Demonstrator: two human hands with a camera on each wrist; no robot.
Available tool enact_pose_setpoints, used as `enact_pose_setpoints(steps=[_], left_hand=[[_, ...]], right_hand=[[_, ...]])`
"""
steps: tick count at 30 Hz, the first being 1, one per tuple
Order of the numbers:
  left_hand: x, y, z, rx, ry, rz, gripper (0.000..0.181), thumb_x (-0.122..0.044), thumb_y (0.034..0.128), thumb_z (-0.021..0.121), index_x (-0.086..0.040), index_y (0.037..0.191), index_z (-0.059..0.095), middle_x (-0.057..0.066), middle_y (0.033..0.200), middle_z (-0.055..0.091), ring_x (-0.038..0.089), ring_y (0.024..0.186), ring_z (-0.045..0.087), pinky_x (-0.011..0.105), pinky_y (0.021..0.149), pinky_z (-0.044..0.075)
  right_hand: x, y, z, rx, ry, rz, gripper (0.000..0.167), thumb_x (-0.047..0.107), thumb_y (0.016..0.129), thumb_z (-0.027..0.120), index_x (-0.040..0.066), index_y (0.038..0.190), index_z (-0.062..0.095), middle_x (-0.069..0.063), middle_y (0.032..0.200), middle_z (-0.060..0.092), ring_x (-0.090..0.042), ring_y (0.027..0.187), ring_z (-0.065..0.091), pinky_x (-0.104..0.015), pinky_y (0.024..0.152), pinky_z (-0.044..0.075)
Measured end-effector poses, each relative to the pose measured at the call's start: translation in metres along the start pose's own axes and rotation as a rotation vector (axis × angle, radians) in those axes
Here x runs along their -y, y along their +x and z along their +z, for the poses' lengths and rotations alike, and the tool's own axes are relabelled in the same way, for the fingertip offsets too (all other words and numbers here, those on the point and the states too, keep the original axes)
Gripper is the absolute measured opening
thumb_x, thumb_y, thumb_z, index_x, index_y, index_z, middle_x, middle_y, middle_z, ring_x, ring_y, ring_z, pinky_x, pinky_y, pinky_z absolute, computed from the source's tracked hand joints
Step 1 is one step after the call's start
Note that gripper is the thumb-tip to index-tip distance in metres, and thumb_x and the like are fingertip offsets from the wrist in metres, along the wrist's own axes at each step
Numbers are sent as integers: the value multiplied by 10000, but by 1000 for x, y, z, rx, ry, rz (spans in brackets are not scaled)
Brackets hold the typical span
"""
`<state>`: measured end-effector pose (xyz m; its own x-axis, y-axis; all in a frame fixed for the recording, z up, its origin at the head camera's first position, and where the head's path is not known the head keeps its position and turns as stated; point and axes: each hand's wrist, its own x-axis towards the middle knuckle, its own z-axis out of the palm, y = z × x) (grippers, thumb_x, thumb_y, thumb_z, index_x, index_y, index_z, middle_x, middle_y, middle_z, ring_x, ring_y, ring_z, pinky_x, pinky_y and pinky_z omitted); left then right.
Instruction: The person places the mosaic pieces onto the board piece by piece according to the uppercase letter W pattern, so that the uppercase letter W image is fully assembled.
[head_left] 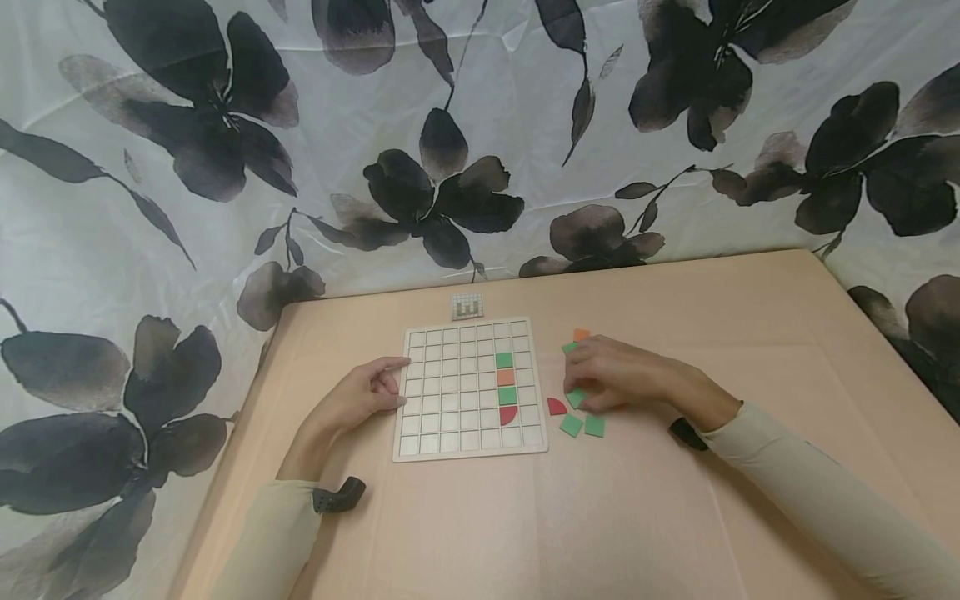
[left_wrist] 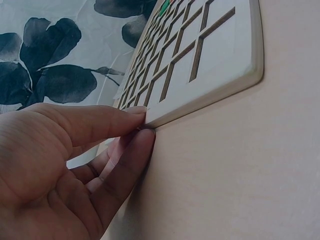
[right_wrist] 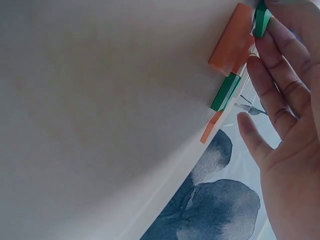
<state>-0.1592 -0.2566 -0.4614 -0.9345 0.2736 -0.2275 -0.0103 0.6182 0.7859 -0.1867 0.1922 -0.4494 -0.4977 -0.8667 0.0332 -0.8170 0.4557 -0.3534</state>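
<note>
A pale gridded board (head_left: 442, 447) lies on the table, with green, orange and red pieces in one column. At its left edge, the index finger and thumb of my left hand (head_left: 352, 396) touch the rim, spread apart; the left wrist view shows fingertips against the board's side (left_wrist: 210, 95). My right hand (head_left: 618, 372), right of the board, pinches a green piece (right_wrist: 261, 20) at its fingertips. Orange pieces (right_wrist: 231, 40) and another green piece (right_wrist: 226, 92) lie beside those fingers in the right wrist view. The right palm partly hides the pieces in the head view.
Nearer me than the right hand lie a red quarter-round piece (head_left: 556, 406) and two green squares (head_left: 571, 425). An orange piece (head_left: 581, 334) is beyond the hand. A small patterned card (head_left: 467, 306) sits behind the board, and a floral cloth (head_left: 300, 150) hangs behind the table.
</note>
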Motion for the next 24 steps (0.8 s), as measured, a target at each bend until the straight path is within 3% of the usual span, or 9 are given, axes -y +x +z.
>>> enact_pose_setpoints(steps=[14,24], left_hand=[[-4,0,0,1,8,-1,658,-12,867,753,-82,1473,504,104,956,576,208,759,517,235,615,441],[-4,0,1,2,5,-6,663,-6,866,750,-82,1476,501,107,960,571,204,759,516,235,616,443]], right_hand=[[-2,0,-1,-50,-41,-41,132,217,839,797,251,961,758,131,904,635,-97,960,519,-348,922,437],[-3,3,-2,-73,-72,-80,94,176,847,776,234,892,717,102,882,614,-88,899,509,-368,935,419]])
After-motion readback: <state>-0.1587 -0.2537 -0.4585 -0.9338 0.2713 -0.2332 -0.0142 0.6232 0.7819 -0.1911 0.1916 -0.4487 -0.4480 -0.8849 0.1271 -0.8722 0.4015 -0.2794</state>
